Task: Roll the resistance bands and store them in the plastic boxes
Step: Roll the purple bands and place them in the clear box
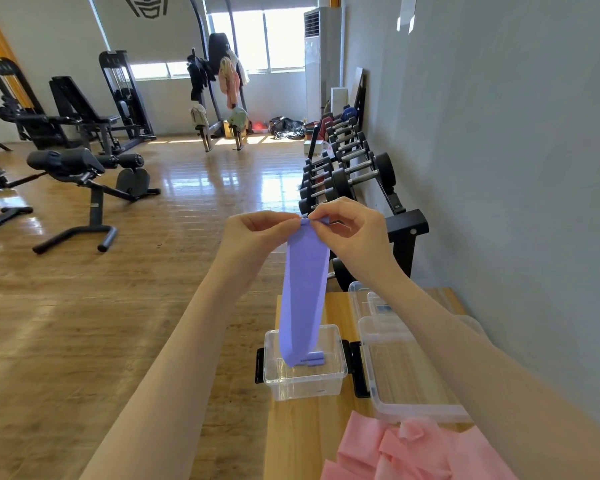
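A purple resistance band (305, 282) hangs straight down in front of me. My left hand (257, 230) and my right hand (350, 226) both pinch its top edge, where a small roll has formed. The band's lower end dangles inside a small clear plastic box (305, 379) with black latches on the wooden table (291, 427). A rolled purple band (315, 359) lies in that box. Loose pink resistance bands (416, 452) lie heaped at the table's near end.
A larger clear plastic box (409, 382) and a clear lid (364, 299) sit to the right on the table, by the grey wall. A dumbbell rack (347, 168) stands beyond the table. Gym benches (84, 174) stand on the wood floor at left.
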